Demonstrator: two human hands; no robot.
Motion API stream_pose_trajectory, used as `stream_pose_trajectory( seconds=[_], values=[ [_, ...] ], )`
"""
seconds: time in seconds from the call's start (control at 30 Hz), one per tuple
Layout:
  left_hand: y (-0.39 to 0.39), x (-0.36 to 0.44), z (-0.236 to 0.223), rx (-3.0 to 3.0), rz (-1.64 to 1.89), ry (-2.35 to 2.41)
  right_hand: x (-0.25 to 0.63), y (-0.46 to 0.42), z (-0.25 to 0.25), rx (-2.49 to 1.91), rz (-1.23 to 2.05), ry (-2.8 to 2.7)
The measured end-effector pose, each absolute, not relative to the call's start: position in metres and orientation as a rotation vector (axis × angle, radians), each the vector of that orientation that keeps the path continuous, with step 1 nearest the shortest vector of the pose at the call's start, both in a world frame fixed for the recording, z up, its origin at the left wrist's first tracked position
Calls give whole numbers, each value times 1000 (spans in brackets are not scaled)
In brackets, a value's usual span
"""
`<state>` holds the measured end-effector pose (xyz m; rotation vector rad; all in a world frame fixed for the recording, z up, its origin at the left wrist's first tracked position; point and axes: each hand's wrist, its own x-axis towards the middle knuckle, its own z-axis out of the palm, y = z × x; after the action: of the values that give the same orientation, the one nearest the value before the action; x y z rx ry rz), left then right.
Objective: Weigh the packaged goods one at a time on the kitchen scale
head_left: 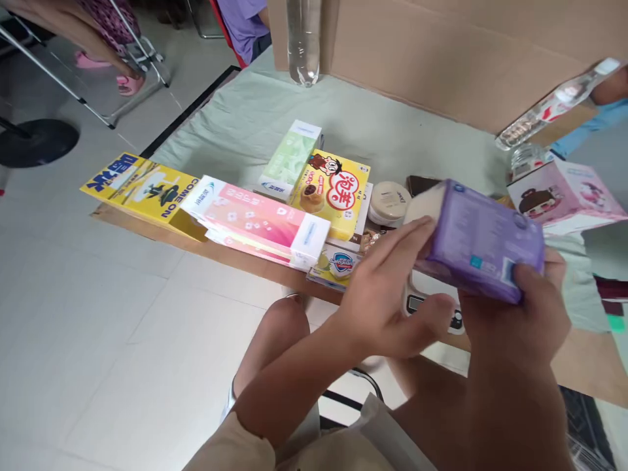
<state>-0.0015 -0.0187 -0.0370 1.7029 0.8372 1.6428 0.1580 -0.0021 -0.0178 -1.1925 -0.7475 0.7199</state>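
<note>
A purple plastic-wrapped pack (490, 235) with a pale left end is tilted above the table's near edge. My right hand (534, 314) grips its right end, with the thumb on the printed face and fingers behind. My left hand (387, 294) has its fingers stretched out, their tips against the pale end, and its thumb apart from the pack. Below the pack is a white digital scale (415, 303), largely hidden by my hands. Just left of the pack sits a round cream-coloured jar (389, 201).
Left of my hands lie a yellow snack box (333, 193), a green box (292, 157), pink boxes (255, 222), a soap box (326, 265) and a yellow carton (147, 190). A pink-white box (564, 193) stands right. Clear bottles (304, 42) stand along a cardboard panel (441, 59). Other people sit beyond.
</note>
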Motion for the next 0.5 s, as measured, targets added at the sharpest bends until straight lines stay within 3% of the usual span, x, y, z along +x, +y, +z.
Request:
stream_pose_trajectory(
  seconds=[0.27, 0.5],
  values=[
    [-32, -75, -5, 1311, 2021, 1023, 111, 101, 9, -1060, 963, -1050],
    [-11, -116, -12, 1179, 2333, 984, 66, 185, 1, -1252, 1126, -1205]
  ],
)
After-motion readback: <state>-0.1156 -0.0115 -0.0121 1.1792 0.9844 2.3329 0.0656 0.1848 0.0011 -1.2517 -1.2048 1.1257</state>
